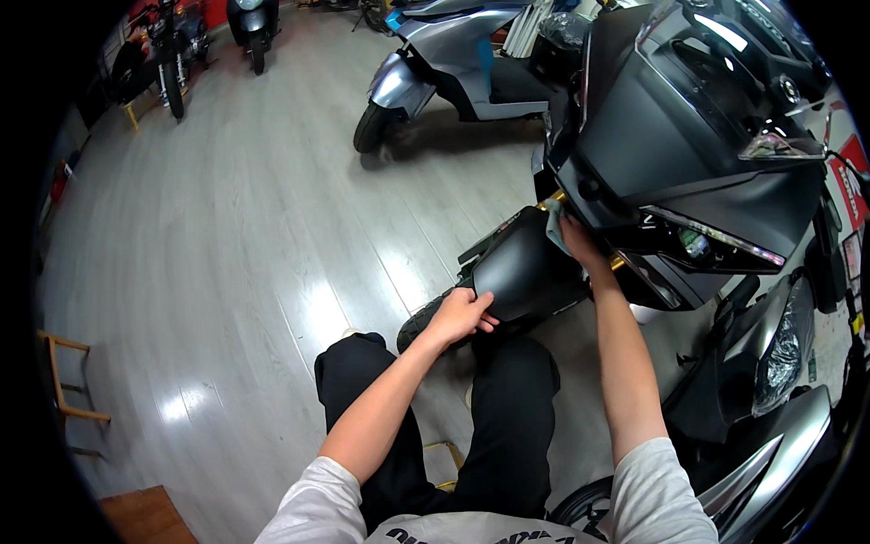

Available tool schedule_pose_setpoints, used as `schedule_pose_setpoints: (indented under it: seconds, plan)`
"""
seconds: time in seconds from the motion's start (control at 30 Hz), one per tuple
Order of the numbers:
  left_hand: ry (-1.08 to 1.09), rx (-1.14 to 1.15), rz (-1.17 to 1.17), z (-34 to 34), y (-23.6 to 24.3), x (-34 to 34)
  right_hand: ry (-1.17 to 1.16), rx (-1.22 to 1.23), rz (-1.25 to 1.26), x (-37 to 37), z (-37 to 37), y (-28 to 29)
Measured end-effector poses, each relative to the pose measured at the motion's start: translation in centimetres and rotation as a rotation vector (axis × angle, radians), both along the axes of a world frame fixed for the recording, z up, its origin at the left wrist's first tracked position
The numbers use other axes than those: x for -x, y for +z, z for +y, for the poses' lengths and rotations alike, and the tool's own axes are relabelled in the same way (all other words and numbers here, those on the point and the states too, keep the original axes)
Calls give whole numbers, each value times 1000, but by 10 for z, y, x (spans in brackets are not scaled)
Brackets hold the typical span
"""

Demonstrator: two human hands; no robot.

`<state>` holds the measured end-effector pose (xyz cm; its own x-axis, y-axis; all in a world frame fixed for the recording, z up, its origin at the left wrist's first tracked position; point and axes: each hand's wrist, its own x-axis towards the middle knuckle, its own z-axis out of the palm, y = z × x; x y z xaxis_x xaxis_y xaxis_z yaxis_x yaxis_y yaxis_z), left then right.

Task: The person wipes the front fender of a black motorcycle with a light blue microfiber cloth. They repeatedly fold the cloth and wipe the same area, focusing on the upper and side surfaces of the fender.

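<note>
The right hand [580, 243] holds a grey cloth [555, 227] at one o'clock from a black fender [518, 275]. At eight o'clock, the half-curled left hand [460, 315] meets its edge, grip unclear.

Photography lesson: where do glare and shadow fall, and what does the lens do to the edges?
Head view: bright glare patches on the grey plank floor, a softer sheen on the black front fender; head view: shadow beneath the silver scooter; head view: fisheye vignetting blackens the corners.

Worn at head height, 1 fisheye camera looks forward and down on 2 nearby hands [459, 316].
</note>
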<state>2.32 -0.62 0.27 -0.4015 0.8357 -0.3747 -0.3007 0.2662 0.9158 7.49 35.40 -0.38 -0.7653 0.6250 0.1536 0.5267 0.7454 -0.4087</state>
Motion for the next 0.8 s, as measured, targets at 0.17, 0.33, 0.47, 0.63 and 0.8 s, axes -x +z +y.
schedule_pose_setpoints:
  seconds: [0.17, 0.33, 0.47, 0.63, 0.8]
  plan:
    - [60, 20, 42, -2, 3, 0, 55, -120, 18, 5, 20, -17]
    - [48, 85, 171, 0, 9, -2, -84, -116, -176, 0, 66, -25]
    - [-5, 187, 334, -2, 12, 0, -141, -108, -244, 5, 85, -39]
    - [20, 217, 425, 0, 16, -1, -164, -123, -219, 13, 99, -51]
    - [12, 230, 448, -5, 19, -2, -154, -124, -218, 27, 112, -55]
